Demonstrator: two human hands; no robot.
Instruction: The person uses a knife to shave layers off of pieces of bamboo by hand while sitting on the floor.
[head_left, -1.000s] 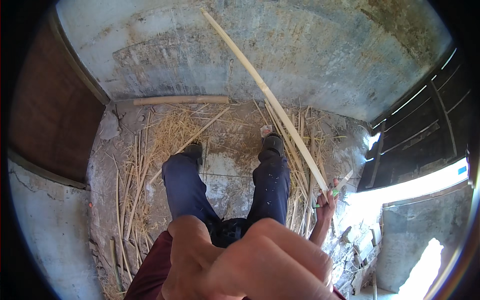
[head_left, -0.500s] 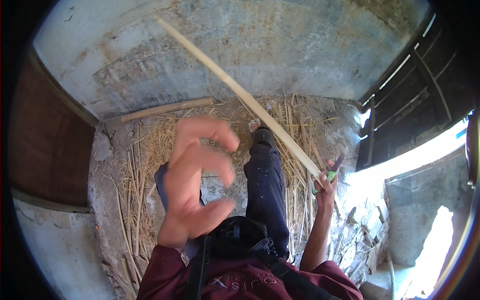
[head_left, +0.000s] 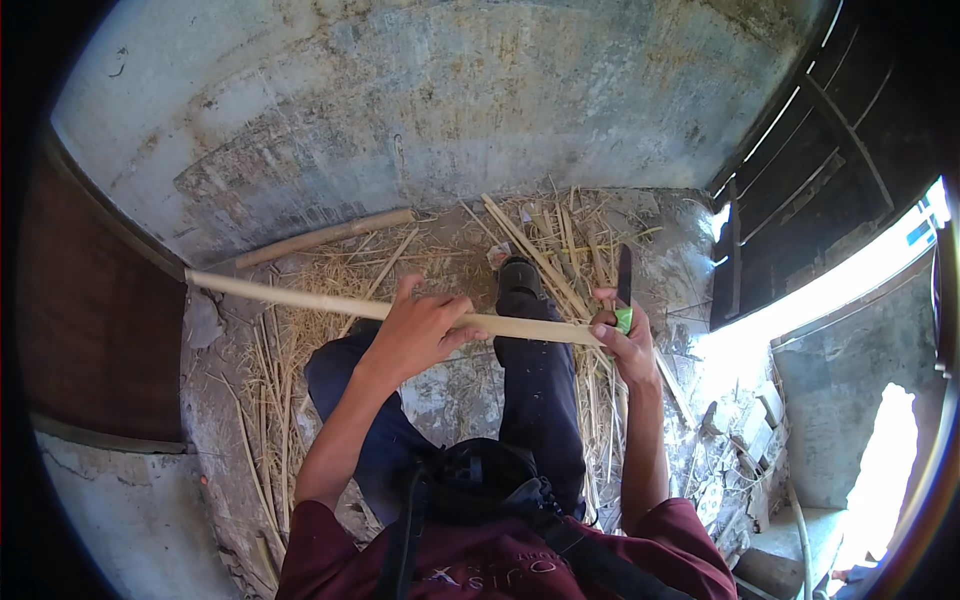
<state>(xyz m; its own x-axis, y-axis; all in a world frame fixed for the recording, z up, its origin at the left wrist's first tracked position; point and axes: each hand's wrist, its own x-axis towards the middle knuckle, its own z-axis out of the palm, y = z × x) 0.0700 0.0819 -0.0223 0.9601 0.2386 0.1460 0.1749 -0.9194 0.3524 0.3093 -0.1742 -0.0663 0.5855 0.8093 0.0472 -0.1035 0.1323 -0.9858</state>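
A long pale bamboo strip [head_left: 290, 296] lies nearly level across my lap, its far-left end reaching toward the brown panel. My left hand [head_left: 412, 335] is closed around the strip near its middle, thumb below and fingers above. At the strip's right end is my right hand [head_left: 632, 352], which pinches that end and also holds a knife [head_left: 625, 278]. The knife's dark blade points up, away from me, and part of its green handle shows between the fingers; the palm hides the rest.
Bamboo strips [head_left: 535, 255] and straw-like shavings [head_left: 320, 285] cover the floor around my legs. A bamboo pole [head_left: 325, 238] lies along the base of the stained wall [head_left: 450, 110]. Rubble [head_left: 745, 430] is heaped at the right, below a bright opening.
My left hand has come down from the air and closed on the bamboo strip. The strip has swung from a steep slant to nearly level, its far end moving left and toward me.
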